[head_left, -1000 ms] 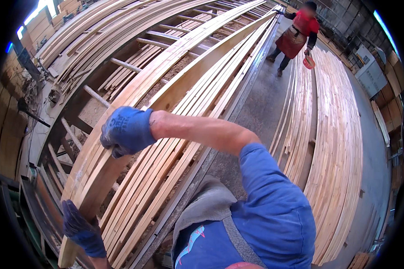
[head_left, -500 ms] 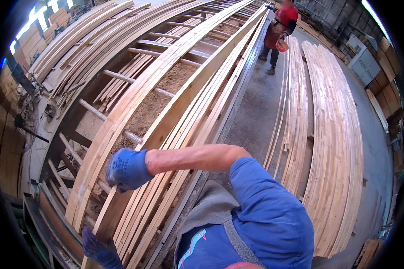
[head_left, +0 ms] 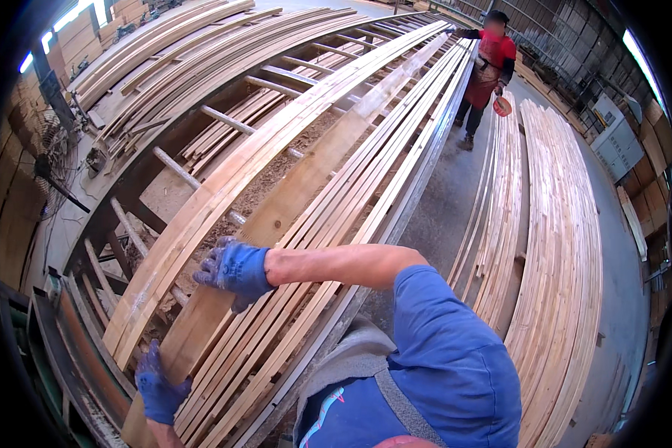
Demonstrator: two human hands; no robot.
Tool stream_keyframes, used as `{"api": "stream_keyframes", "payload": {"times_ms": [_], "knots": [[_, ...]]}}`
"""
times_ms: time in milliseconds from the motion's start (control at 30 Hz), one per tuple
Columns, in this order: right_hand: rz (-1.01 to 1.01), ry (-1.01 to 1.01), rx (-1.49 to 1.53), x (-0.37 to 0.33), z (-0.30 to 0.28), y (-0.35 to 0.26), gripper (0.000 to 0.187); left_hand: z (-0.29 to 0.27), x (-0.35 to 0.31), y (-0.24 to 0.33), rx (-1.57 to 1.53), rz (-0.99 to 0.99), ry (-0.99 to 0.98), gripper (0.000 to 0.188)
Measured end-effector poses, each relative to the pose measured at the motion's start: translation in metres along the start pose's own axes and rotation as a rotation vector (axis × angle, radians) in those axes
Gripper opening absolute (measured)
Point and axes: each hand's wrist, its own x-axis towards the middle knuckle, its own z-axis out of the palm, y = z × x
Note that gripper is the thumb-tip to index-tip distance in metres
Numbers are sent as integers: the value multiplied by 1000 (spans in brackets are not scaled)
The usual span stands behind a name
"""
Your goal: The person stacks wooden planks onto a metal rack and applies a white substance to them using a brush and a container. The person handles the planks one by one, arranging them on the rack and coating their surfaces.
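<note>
The knotted board [head_left: 295, 200] ran lengthwise beneath both gloved grips, its broad face up. The right grip [head_left: 237, 272] lay across it, fingers spread and loose, thumb toward the narrow strips [head_left: 336, 224]. Lower down, the left grip [head_left: 160, 386] straddled it near its end; whether it was clamped I couldn't tell. The wood was pale, flat and grained, with a dark round knot, above crumbly brown sawdust [head_left: 265, 179] and cylindrical rollers [head_left: 178, 168].
</note>
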Motion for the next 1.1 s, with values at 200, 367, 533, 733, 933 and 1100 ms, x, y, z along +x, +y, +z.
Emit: {"api": "stream_keyframes", "payload": {"times_ms": [200, 367, 533, 733, 933, 1100], "knots": [[-24, -95, -139, -3, 44, 30, 69, 7, 43, -15, -387, -78, -342, 95], [45, 83, -194, 6, 77, 60, 56, 7, 69, -33, -587, -98, -353, 88], [92, 5, -96, 34, 82, 90, 33, 15, 65, -48, -203, -70, -97, 66], [131, -141, 87, 35, 92, 94, 27, 79, 34, -55, -79, -206, 46, 38], [220, -297, 151, 18, 101, 66, 22, 112, 13, -61, -223, -279, -41, 26], [210, -207, 207, 21, 122, 46, 22, 97, -2, -67, -185, -293, -53, 22]]}}
